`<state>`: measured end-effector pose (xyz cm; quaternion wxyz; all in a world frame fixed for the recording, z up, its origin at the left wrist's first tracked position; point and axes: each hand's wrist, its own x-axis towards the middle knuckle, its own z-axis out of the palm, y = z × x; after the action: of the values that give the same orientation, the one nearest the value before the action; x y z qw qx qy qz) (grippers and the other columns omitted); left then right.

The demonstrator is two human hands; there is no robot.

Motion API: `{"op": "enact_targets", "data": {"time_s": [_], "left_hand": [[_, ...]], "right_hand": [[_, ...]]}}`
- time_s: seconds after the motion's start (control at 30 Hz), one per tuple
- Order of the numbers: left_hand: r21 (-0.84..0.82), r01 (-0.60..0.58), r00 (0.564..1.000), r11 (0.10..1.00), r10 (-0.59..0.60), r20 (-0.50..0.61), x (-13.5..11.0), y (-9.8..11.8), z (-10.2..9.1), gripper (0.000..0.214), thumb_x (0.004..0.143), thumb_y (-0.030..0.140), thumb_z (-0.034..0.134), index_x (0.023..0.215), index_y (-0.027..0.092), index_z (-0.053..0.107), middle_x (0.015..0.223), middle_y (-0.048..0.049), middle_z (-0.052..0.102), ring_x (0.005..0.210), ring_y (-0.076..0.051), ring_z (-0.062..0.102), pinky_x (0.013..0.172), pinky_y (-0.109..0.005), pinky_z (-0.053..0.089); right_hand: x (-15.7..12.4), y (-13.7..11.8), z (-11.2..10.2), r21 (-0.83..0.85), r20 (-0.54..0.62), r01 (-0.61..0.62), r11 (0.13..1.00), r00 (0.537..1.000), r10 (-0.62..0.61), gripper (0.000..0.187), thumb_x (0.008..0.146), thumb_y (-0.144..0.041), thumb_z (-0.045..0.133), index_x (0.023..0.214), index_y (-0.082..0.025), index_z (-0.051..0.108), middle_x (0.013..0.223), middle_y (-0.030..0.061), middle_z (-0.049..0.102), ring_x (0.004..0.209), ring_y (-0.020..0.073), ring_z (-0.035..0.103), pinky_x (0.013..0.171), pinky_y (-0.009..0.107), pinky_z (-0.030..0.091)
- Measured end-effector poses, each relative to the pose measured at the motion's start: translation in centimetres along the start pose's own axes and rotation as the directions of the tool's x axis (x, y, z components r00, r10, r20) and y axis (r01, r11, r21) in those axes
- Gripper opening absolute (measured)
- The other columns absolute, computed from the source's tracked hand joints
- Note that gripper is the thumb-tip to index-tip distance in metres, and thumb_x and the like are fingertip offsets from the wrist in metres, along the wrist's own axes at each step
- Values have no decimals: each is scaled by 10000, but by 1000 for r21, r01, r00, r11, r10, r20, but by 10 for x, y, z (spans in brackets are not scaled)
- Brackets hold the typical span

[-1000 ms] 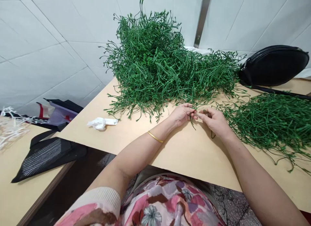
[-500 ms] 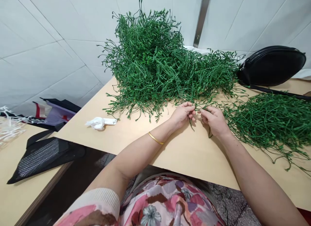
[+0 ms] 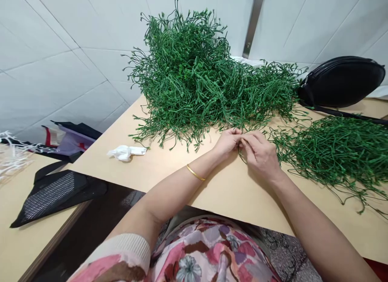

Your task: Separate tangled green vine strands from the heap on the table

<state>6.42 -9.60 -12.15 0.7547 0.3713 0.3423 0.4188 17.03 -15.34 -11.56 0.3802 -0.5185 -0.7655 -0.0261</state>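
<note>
**Close, fiddly work**

My left hand (image 3: 227,142) and right hand (image 3: 260,155) are together, fingers curled in and touching, and they pinch a thin green stem (image 3: 241,156), which looks like artificial plastic greenery. A small loop of it hangs below my fingers, just above the tabletop (image 3: 230,185), a pale tan board. My hands hover over the board, just in front of a big tangled heap of the same green stems (image 3: 194,75), whose nearest tips reach almost to my left hand. A lower, flatter pile of stems (image 3: 339,152) lies to my right, just beside my right hand. A gold bangle (image 3: 195,172) sits on my left wrist, and my floral blouse (image 3: 206,253) fills the bottom of my view.

Beyond the heap, a black zipped bag (image 3: 341,81) lies against the white tile wall (image 3: 60,71), its strap (image 3: 342,113) stretched along the board. A crumpled white tissue (image 3: 125,152) sits left of my hands. Down on a separate table (image 3: 27,205) at left lie a black mesh bag (image 3: 57,195) and white strands (image 3: 12,158). Behind them, a printed bag (image 3: 71,138) shows red and purple patches, but I can't read any writing on it.
</note>
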Motion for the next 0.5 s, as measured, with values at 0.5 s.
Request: {"op": "enact_targets", "data": {"time_s": [0.5], "left_hand": [[-45,21,997,999,-17,70,8,2,-10,131,774,84,522,695,142,437,542,33,525,409,-48,443,488,-231,472]], "right_hand": [[1,33,0,-59,71,-170,984,982,174,180,821,-225,455,803,-177,628,791,77,642,729,190,560,646,289,388]]}}
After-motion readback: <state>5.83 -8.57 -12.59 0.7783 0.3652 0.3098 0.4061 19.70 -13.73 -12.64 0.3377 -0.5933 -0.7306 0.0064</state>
